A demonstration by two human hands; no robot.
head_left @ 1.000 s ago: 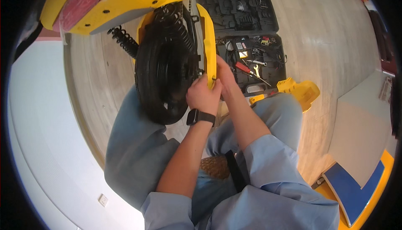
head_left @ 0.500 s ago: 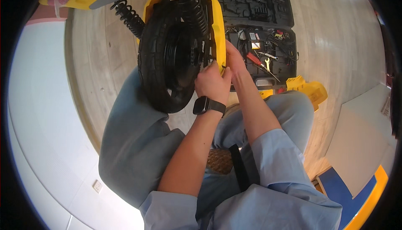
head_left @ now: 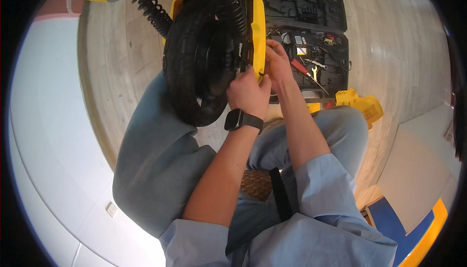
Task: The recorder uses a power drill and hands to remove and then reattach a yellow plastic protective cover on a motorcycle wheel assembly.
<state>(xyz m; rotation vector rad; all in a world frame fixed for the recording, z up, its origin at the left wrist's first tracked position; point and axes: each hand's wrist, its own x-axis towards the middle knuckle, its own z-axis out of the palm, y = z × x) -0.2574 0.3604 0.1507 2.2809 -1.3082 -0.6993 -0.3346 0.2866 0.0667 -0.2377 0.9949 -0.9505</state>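
A scooter's black wheel [head_left: 182, 67] stands between my knees, with a yellow fork cover [head_left: 259, 28] along its right side. My left hand [head_left: 247, 92], a dark watch on its wrist, is closed at the cover's lower end; what its fingers grip is hidden. On the outer side of that cover, my right hand [head_left: 278, 67] has bent fingers close against it, and I cannot make out what they hold. A short dark tip [head_left: 261, 74] shows at the cover between the two hands. Black coil springs [head_left: 233, 11] rise above the wheel.
An open black tool case [head_left: 304, 4] lies on the wood floor beyond my right hand. In it are a red-handled screwdriver [head_left: 301, 67], a yellow spanner [head_left: 314, 74] and cables. A loose yellow part [head_left: 360, 104] lies by my right knee. A white panel [head_left: 48, 121] stands left.
My right hand has turned and drawn slightly back from the cover, so its bent fingers show more. The left hand stays at the cover's lower end. The whole view has shifted slightly.
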